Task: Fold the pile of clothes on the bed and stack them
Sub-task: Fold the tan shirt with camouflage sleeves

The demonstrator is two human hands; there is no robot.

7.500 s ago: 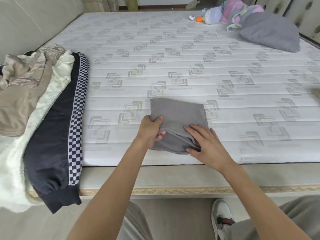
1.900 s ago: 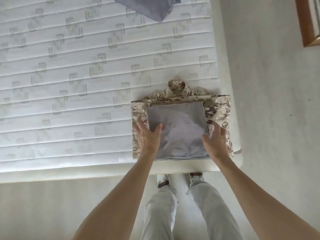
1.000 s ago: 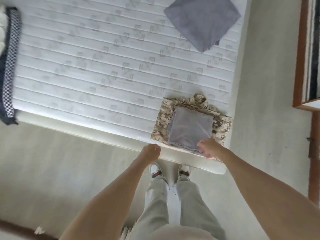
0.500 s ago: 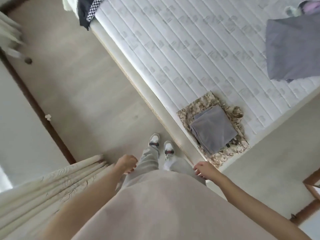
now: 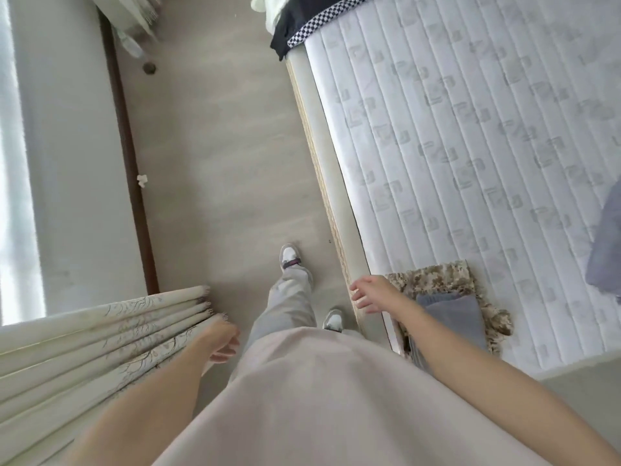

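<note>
A folded grey garment (image 5: 452,316) lies on top of a folded camouflage garment (image 5: 437,275) at the near corner of the bed (image 5: 470,129). The unfolded pile shows at the top: a dark jacket with checkered trim (image 5: 302,25) hangs over the bed's far end, with a pale garment (image 5: 265,8) beside it. My right hand (image 5: 373,294) hangs over the bed's edge beside the stack, fingers relaxed, holding nothing. My left hand (image 5: 220,341) hangs loosely curled near the curtain, also empty.
A cream curtain (image 5: 84,344) fills the lower left, with a window wall (image 5: 67,146) behind it. Grey floor (image 5: 218,146) runs between the wall and the bed. A grey pillow (image 5: 608,250) lies at the right edge. My legs and shoes (image 5: 290,260) stand beside the bed.
I laid the folded grey garment on the camouflage one, let go with both hands and turned. The view has swung left along the bed's side toward the unfolded pile.
</note>
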